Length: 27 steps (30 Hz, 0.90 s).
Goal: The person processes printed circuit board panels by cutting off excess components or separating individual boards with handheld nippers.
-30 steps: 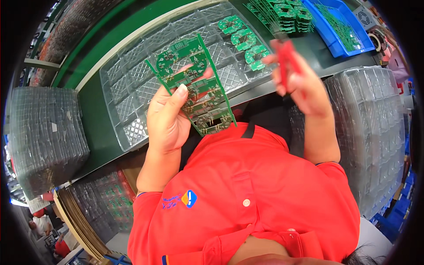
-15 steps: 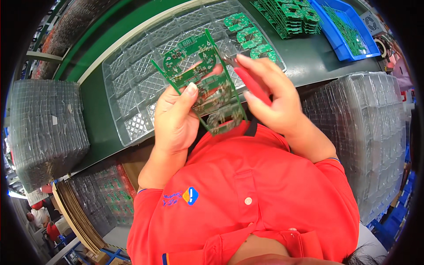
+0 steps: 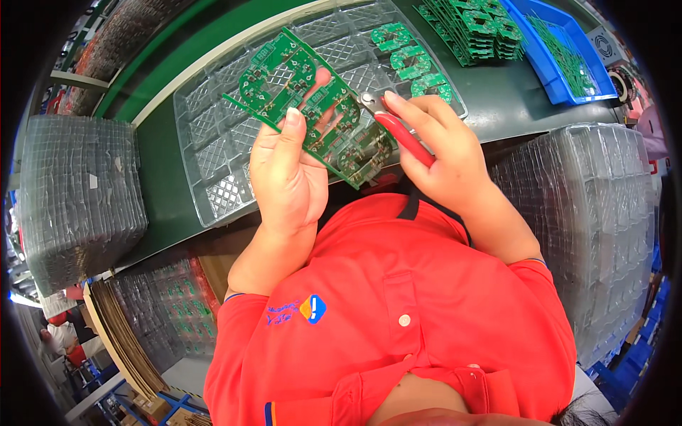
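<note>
My left hand (image 3: pixel 288 170) grips a green circuit board panel (image 3: pixel 284 89), thumb on its face and fingers behind, some showing through the cut-outs. The panel is tilted, with several joined boards and narrow strips along its long edges. In my right hand (image 3: pixel 447 156) is a pair of red-handled cutting pliers (image 3: pixel 405 138), held closed in the fingers. The metal jaws meet the panel's right edge strip; whether they touch it I cannot tell. Under the panel lies a clear plastic tray (image 3: pixel 202 167) with square compartments. Several separated green boards (image 3: pixel 410 62) sit in its right column.
Stacked green panels (image 3: pixel 476 28) stand at the back right, beside a blue bin (image 3: pixel 561 53) of thin green strips. Tall stacks of clear trays rise at the left (image 3: pixel 78 199) and right (image 3: pixel 590 227). Cardboard sheets (image 3: pixel 124 341) stand at the lower left.
The panel has turned and flattened toward view, its far end swinging left and its near end rising. The pliers' jaws, blurred before, now show clearly at the panel's right edge.
</note>
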### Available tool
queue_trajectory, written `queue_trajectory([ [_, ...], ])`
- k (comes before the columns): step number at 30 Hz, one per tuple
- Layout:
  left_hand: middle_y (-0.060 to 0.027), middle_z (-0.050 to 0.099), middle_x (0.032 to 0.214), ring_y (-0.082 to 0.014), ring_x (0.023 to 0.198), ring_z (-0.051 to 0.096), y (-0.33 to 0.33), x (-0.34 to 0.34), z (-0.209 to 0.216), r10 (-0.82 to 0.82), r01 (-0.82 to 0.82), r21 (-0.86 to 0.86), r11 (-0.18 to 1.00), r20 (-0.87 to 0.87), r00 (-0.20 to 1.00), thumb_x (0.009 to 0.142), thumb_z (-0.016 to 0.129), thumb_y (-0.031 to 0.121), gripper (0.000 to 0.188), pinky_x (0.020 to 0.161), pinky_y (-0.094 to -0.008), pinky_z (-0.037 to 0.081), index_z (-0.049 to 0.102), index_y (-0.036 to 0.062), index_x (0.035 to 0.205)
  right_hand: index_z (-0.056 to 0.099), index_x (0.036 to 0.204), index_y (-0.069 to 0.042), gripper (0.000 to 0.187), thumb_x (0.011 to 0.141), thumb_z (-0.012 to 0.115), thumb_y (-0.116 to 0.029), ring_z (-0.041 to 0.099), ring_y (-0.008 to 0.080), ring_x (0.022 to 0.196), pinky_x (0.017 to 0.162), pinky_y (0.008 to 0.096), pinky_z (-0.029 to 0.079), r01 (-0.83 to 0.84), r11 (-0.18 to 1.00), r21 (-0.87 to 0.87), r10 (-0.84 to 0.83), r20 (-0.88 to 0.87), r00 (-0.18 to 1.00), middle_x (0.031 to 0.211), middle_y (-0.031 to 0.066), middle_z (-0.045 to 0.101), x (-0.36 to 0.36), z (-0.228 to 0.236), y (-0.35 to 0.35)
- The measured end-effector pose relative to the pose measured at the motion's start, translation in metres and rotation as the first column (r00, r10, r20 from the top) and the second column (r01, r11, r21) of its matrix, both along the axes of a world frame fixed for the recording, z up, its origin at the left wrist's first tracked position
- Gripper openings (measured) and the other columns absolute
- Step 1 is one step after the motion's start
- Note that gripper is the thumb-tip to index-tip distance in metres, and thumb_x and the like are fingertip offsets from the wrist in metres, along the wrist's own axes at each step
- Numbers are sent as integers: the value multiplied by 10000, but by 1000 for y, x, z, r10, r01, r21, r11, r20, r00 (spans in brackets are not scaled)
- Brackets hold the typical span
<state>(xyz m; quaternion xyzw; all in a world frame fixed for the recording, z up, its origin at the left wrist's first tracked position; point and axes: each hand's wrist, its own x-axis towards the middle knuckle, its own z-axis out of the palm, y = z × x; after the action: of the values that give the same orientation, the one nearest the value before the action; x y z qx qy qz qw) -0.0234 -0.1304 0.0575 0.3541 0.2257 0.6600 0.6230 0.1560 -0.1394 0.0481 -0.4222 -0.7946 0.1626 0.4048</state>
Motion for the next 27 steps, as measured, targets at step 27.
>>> queue_trajectory([
  [27,-126,488,1210,-206,1023,516,6,1,-9,117,-131,-146,981,-98,988,900,461,241,340,861,-378,441,424,45,1174,551,1127,-118,476,658,593,-45,567,273,778,649,345,467,455,847,273,-499,117,858,905,99,550,41,2,37],
])
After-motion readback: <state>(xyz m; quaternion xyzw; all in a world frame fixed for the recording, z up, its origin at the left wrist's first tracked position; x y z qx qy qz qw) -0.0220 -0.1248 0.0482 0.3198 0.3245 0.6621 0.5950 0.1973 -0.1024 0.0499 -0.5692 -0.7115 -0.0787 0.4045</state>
